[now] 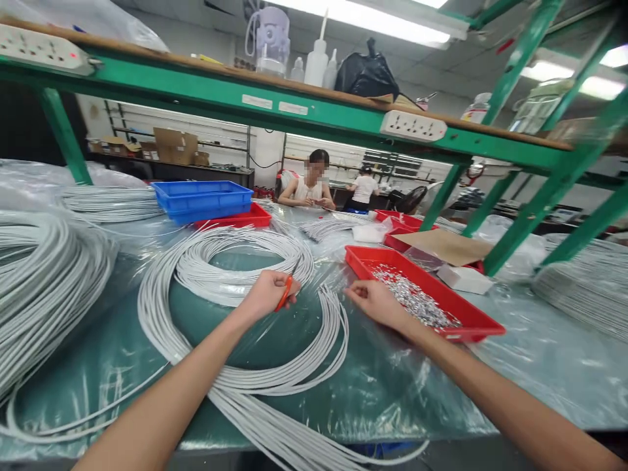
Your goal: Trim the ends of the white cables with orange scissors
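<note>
My left hand [271, 292] is closed around small orange-handled scissors [284, 293], their dark blades pointing up and away over the coil. Beneath it lies a looped bundle of pale grey cables [159, 314], its cut ends fanned out between my two hands. My right hand [375, 302] hovers just right of those cable ends, thumb and fingers pinched together. Whatever sits in that pinch, if anything, is too small to make out. Close beside it, a red tray [471, 327] holds many small shiny metal pieces [417, 297].
A larger cable coil [44, 294] takes up the left side. Blue trays [203, 199] stand behind the bundle. A green shelf frame [294, 108] with power strips crosses above the table; its posts rise at right. Another person [309, 186] sits across the table.
</note>
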A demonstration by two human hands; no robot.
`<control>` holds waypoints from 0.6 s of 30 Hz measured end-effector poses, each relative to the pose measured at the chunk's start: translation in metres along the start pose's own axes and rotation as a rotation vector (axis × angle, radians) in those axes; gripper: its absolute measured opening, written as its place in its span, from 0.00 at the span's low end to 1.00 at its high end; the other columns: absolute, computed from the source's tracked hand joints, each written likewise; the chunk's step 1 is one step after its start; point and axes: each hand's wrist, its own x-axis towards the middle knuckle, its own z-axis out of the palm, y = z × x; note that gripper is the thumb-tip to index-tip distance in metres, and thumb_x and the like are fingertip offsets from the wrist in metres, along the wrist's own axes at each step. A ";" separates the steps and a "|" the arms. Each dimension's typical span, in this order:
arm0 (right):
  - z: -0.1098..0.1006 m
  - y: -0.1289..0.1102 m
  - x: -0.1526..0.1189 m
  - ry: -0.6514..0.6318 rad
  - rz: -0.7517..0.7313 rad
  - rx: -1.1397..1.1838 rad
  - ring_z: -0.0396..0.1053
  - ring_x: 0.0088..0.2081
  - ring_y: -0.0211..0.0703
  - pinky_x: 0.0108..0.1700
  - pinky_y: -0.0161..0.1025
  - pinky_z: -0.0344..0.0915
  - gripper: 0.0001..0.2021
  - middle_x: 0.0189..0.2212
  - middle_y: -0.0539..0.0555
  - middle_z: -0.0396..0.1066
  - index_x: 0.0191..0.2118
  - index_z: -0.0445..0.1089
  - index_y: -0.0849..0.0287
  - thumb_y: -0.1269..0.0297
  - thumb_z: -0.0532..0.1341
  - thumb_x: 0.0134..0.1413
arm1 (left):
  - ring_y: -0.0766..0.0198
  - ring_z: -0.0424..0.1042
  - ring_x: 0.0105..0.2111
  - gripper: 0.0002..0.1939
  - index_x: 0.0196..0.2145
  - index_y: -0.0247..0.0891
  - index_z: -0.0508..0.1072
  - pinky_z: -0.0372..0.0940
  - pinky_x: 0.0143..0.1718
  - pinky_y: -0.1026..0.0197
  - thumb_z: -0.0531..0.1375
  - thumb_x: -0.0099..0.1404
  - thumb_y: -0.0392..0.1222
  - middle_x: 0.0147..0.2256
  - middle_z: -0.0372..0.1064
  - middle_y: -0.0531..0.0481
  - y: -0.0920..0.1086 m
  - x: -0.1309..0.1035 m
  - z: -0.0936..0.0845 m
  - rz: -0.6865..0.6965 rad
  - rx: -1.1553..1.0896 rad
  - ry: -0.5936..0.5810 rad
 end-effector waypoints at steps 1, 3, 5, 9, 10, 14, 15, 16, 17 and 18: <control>0.012 -0.007 -0.001 -0.025 -0.010 0.011 0.64 0.23 0.40 0.27 0.36 0.54 0.19 0.19 0.51 0.69 0.22 0.70 0.58 0.50 0.58 0.56 | 0.72 0.64 0.17 0.18 0.21 0.34 0.68 0.55 0.19 0.68 0.65 0.54 0.51 0.20 0.68 0.52 -0.001 0.000 -0.001 0.004 -0.007 -0.001; 0.029 -0.013 0.000 -0.074 -0.019 0.043 0.58 0.19 0.37 0.24 0.35 0.50 0.22 0.14 0.49 0.62 0.16 0.64 0.58 0.48 0.61 0.52 | 0.72 0.64 0.17 0.18 0.20 0.34 0.68 0.54 0.19 0.68 0.66 0.54 0.51 0.20 0.68 0.52 0.000 0.001 -0.004 0.010 -0.023 0.007; 0.035 -0.015 0.005 -0.107 -0.030 0.091 0.55 0.18 0.35 0.24 0.35 0.48 0.24 0.12 0.47 0.58 0.14 0.60 0.58 0.48 0.63 0.49 | 0.72 0.64 0.17 0.18 0.20 0.34 0.68 0.54 0.19 0.68 0.66 0.53 0.52 0.20 0.68 0.52 0.002 0.001 -0.007 0.005 -0.033 0.018; 0.019 -0.023 0.004 -0.062 -0.055 0.215 0.55 0.21 0.36 0.24 0.34 0.53 0.25 0.17 0.47 0.57 0.20 0.61 0.58 0.41 0.54 0.56 | 0.71 0.64 0.18 0.18 0.22 0.34 0.69 0.55 0.19 0.68 0.66 0.52 0.52 0.21 0.68 0.52 0.006 0.004 -0.013 -0.004 -0.046 0.063; 0.011 -0.028 -0.001 -0.028 -0.054 0.268 0.55 0.21 0.36 0.24 0.34 0.53 0.25 0.17 0.47 0.57 0.23 0.62 0.58 0.40 0.52 0.57 | 0.71 0.64 0.18 0.17 0.22 0.34 0.69 0.56 0.19 0.68 0.66 0.52 0.52 0.21 0.68 0.52 0.006 0.004 -0.014 -0.004 -0.051 0.073; -0.026 -0.055 -0.034 0.128 -0.044 0.541 0.54 0.20 0.35 0.22 0.34 0.51 0.22 0.17 0.46 0.56 0.27 0.65 0.58 0.43 0.59 0.55 | 0.70 0.64 0.17 0.18 0.21 0.34 0.69 0.54 0.18 0.68 0.65 0.53 0.52 0.20 0.67 0.52 0.001 0.008 -0.014 -0.014 -0.020 0.062; -0.035 -0.062 -0.043 0.147 -0.030 0.571 0.54 0.19 0.34 0.22 0.34 0.51 0.21 0.17 0.46 0.56 0.27 0.65 0.58 0.43 0.60 0.54 | 0.70 0.64 0.17 0.18 0.20 0.34 0.68 0.54 0.18 0.68 0.65 0.53 0.52 0.19 0.67 0.52 -0.001 0.008 -0.013 -0.014 0.002 0.053; -0.044 -0.067 -0.054 0.156 -0.002 0.602 0.54 0.18 0.34 0.21 0.34 0.51 0.21 0.16 0.46 0.57 0.27 0.65 0.58 0.43 0.61 0.53 | 0.70 0.64 0.17 0.18 0.20 0.34 0.68 0.54 0.18 0.68 0.65 0.53 0.52 0.19 0.67 0.52 -0.002 0.008 -0.013 -0.012 0.021 0.046; -0.053 -0.071 -0.065 0.162 0.037 0.641 0.54 0.17 0.34 0.20 0.34 0.50 0.21 0.15 0.45 0.57 0.27 0.65 0.58 0.43 0.62 0.52 | 0.70 0.64 0.17 0.18 0.19 0.34 0.68 0.54 0.18 0.68 0.65 0.53 0.52 0.19 0.67 0.51 -0.003 0.008 -0.012 -0.010 0.038 0.042; -0.061 -0.074 -0.078 0.166 0.087 0.689 0.55 0.16 0.34 0.19 0.33 0.49 0.21 0.14 0.46 0.58 0.27 0.65 0.57 0.43 0.63 0.51 | 0.70 0.64 0.17 0.18 0.19 0.34 0.69 0.54 0.18 0.69 0.65 0.53 0.51 0.19 0.67 0.51 -0.003 0.008 -0.011 -0.004 0.051 0.045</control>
